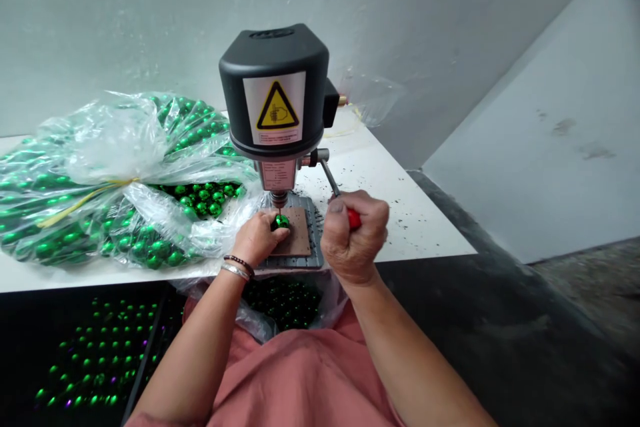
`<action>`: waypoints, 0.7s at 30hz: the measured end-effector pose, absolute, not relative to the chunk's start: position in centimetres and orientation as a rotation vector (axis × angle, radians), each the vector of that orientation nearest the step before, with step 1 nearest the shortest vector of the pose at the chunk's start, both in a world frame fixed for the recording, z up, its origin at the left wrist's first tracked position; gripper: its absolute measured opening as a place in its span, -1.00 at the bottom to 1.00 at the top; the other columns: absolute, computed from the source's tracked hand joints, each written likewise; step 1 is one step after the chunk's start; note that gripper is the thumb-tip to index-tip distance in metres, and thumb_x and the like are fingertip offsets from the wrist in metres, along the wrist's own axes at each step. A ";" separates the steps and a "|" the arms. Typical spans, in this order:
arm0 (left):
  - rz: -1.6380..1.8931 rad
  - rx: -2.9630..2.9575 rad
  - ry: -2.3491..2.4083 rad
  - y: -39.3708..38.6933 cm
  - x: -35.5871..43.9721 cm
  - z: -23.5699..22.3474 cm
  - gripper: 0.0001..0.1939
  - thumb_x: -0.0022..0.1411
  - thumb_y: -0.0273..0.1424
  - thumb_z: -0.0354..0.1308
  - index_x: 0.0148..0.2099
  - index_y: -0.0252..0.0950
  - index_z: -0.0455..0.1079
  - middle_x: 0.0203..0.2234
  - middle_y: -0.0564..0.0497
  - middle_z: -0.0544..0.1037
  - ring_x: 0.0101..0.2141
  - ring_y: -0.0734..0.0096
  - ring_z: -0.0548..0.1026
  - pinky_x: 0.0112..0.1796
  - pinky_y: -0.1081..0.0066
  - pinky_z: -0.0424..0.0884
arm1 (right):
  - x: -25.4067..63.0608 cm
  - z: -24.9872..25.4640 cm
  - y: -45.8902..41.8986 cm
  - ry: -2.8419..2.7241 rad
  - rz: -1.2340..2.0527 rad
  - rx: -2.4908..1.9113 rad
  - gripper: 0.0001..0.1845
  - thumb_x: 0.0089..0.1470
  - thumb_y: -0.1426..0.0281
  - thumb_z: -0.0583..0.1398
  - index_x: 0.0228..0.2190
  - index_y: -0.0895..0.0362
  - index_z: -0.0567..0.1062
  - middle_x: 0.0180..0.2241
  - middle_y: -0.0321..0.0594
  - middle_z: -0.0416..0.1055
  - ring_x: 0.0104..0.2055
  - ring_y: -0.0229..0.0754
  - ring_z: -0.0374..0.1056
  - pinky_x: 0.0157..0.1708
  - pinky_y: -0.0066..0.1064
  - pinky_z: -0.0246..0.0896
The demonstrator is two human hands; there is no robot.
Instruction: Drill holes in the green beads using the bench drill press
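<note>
A shiny green ball (283, 221) sits under the bit of a dark grey bench drill press (274, 93), on a brown board (297, 233) over the machine's grey base. My left hand (260, 235) pinches the ball between thumb and fingers, close beside the drill bit (280, 209). To the right, my right hand (354, 233) is wrapped round the red knob (354, 218) of the drill's feed lever (330, 177). The bit's tip meets the top of the ball or is just above it; I cannot tell which.
A large clear plastic bag (115, 147) of green balls lies open on the white table (425, 233) at left. Another bag of green balls (285, 300) hangs below the table's front edge. Dark trays of balls (95, 360) stand lower left. Dark shavings dot the tabletop.
</note>
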State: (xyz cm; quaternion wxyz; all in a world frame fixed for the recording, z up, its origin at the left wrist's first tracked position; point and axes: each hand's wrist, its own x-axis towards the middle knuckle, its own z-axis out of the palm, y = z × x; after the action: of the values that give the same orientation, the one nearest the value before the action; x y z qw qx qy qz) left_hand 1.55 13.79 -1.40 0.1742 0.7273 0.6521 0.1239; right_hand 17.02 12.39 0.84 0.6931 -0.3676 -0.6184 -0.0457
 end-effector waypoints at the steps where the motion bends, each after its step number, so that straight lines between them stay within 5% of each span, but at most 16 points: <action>1: 0.355 2.068 1.841 13.8 1.5 -1.5 -0.73 0.11 -0.23 0.10 -0.20 -0.26 0.44 -0.28 -0.08 0.52 -0.28 0.25 0.46 -0.27 0.36 0.30 | 17.0 0.7 12.4 -1.383 -0.084 -0.805 -0.81 -0.05 0.52 0.08 -0.33 0.07 0.23 -0.50 -0.37 0.22 -0.46 -0.38 0.22 -0.42 -0.44 0.20; 6: 0.366 2.092 1.871 13.8 1.5 -1.8 -0.73 0.10 -0.21 0.11 -0.22 -0.26 0.45 -0.32 -0.09 0.51 -0.30 0.24 0.46 -0.30 0.35 0.30 | 16.7 5.0 13.0 -1.270 -0.159 -0.878 -0.94 0.04 0.40 0.08 -0.43 0.10 0.24 -0.54 -0.37 0.19 -0.51 -0.43 0.16 -0.48 -0.51 0.14; 11: 0.461 2.070 1.820 11.6 0.9 -0.6 -0.69 0.11 -0.22 0.11 -0.17 -0.27 0.48 -0.35 -0.09 0.52 -0.31 0.27 0.45 -0.27 0.37 0.31 | 16.9 11.2 14.5 -1.323 0.003 -1.063 -0.76 0.09 0.25 0.04 -0.51 0.11 0.16 -0.58 -0.40 0.09 -0.50 -0.43 0.13 -0.44 -0.49 0.14; 16: 0.214 2.045 1.369 8.2 -0.6 1.3 -0.64 0.08 -0.19 0.15 -0.08 -0.19 0.47 -0.29 0.00 0.56 -0.29 0.33 0.47 -0.27 0.46 0.30 | 17.2 11.1 15.5 -1.366 0.110 -1.003 -0.72 0.12 0.17 0.00 -0.47 0.11 0.15 -0.54 -0.39 0.04 -0.39 -0.42 0.19 -0.34 -0.48 0.17; 21: 0.086 1.857 1.322 7.5 -1.4 1.1 -0.34 0.00 -0.09 0.19 0.12 -0.29 0.33 -0.41 0.02 0.53 -0.40 0.35 0.44 -0.35 0.43 0.29 | 17.1 10.6 15.5 -1.335 0.173 -0.904 -0.69 0.11 0.16 0.02 -0.48 0.11 0.12 -0.55 -0.41 0.01 -0.46 -0.46 0.13 -0.34 -0.51 0.18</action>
State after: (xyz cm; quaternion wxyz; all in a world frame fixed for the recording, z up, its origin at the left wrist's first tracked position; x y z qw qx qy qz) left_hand -1.39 7.46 1.13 0.4171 0.7399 0.5267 0.0343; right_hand 17.09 15.53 10.60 0.6890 -0.4040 -0.5968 0.0772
